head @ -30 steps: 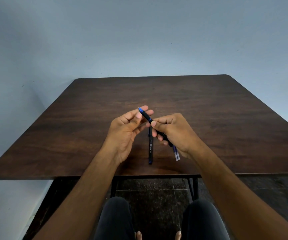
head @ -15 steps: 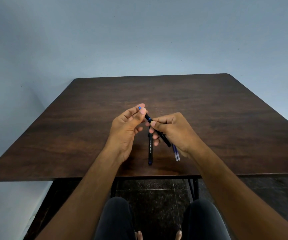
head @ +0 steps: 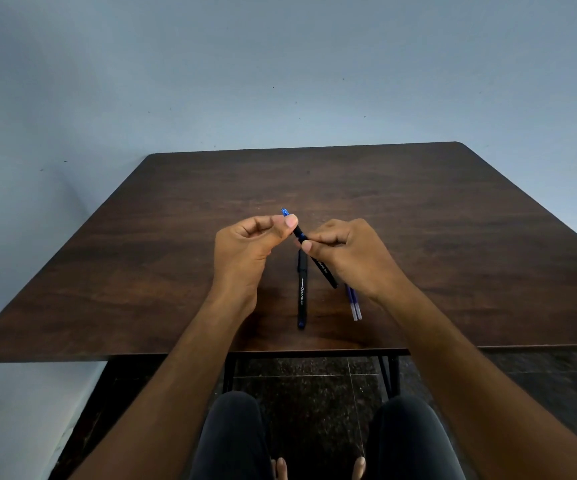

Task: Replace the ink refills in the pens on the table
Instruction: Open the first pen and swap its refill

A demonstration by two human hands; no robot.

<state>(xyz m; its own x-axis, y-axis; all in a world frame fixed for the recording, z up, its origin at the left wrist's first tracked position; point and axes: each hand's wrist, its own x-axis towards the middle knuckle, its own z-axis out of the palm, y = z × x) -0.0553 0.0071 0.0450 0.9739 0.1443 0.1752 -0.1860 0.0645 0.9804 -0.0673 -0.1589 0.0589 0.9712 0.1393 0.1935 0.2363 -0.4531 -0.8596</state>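
Above the near middle of the table (head: 418, 209), both hands hold one black pen (head: 321, 266) slanted from 11 to 5 o'clock. The left hand (head: 245, 247), whose fingers were looser a second ago, has closed its fingertips on the blue tip end, while the right hand (head: 346, 251) pinches the barrel just below. Likely the tip section is being unscrewed, so the first refill swap is only beginning. A second pen (head: 301, 292) lies flat beneath, pointing toward 6 o'clock. Two spare refills (head: 354, 304) lie at its 3 o'clock, partly hidden under the right wrist. Whether the tip has loosened cannot be seen.
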